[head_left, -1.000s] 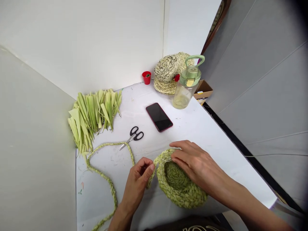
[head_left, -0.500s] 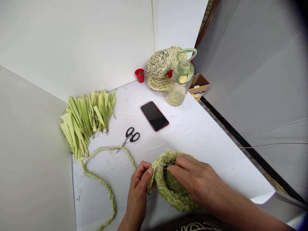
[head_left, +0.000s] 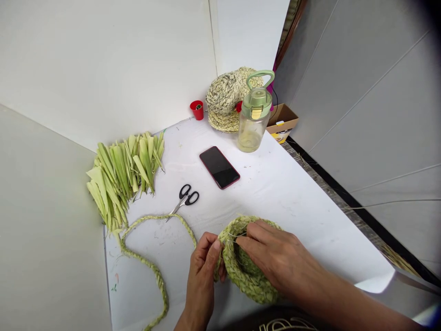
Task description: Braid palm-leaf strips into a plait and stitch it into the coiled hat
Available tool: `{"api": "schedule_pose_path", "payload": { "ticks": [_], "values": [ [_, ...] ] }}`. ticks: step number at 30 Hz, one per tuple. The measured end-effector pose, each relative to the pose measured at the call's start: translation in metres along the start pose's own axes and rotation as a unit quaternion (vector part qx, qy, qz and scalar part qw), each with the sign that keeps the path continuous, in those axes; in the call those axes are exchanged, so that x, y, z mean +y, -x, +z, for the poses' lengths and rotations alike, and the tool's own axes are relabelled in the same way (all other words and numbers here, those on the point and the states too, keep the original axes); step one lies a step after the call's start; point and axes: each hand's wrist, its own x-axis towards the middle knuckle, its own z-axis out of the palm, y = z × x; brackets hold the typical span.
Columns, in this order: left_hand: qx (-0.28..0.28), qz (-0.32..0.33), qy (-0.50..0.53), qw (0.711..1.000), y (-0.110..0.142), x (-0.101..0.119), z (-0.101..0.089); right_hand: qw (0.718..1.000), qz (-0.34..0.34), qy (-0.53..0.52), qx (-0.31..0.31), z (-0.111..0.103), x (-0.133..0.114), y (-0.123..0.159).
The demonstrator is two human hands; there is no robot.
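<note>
A round basket of coiled green braid stands near the table's front edge, its opening facing up. My left hand pinches the braid against the basket's left rim between thumb and fingers. Over the opening, my right hand is closed, its thumb and forefinger together at the inner left wall. A thin pale thread runs from the rim to those fingertips; whether a needle is there I cannot tell. From my left hand a long braided cord loops away to the left across the table.
Black-handled scissors lie under the cord's upper loop. Behind them is a phone. A pile of green husk strips covers the back left corner. A bottle, a woven piece and a red cup stand at the back.
My right fingertips have shifted slightly left, closer to the rim. My left hand has moved a little right, now against the basket, with the braid drawn closer to its side.
</note>
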Motion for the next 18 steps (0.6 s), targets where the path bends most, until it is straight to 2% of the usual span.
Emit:
{"api": "schedule_pose_path", "payload": {
  "ticks": [4,12,18],
  "values": [
    [0.000,0.011,-0.033,0.999,-0.001,0.000,-0.001,1.000,0.006,0.003,-0.010,-0.002,-0.001,0.000],
    [0.026,0.078,-0.156,0.984,-0.002,0.010,-0.006,0.999,0.014,0.017,-0.026,-0.005,-0.004,0.000],
    [0.032,0.048,-0.108,0.993,-0.001,0.006,-0.005,0.999,0.009,0.001,-0.033,-0.004,-0.004,0.001]
  ]
}}
